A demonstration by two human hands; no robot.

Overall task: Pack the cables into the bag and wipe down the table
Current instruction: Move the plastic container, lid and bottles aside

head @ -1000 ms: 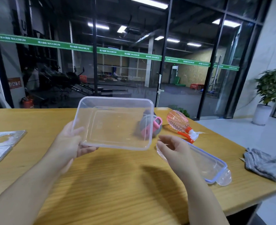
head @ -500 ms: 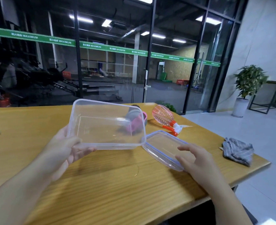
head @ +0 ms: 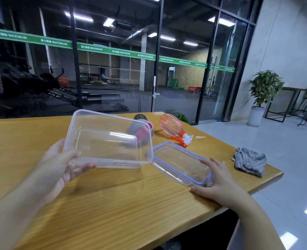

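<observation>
L hand [head: 58, 165]: mine, gripping the clear tub [head: 109, 139] by its near-left corner, thumb over the rim, fingers underneath; tub is up off the table [head: 113, 204], tilted, nothing in it.
R hand [head: 219, 181]: fingers out fairly straight, resting on the near end of the lid [head: 180, 162], thumb at its corner; nothing gripped.
Lid: clear w/ blue rim, flat on table, just right of tub.
Bag [head: 141, 129]: grey w/ pink, behind tub, partly seen thru it.
Spray bottle [head: 172, 128]: pink, lying on its side, right of bag.
Cloth [head: 250, 161]: grey, crumpled, near table's right edge.
Cables: can't see any.
</observation>
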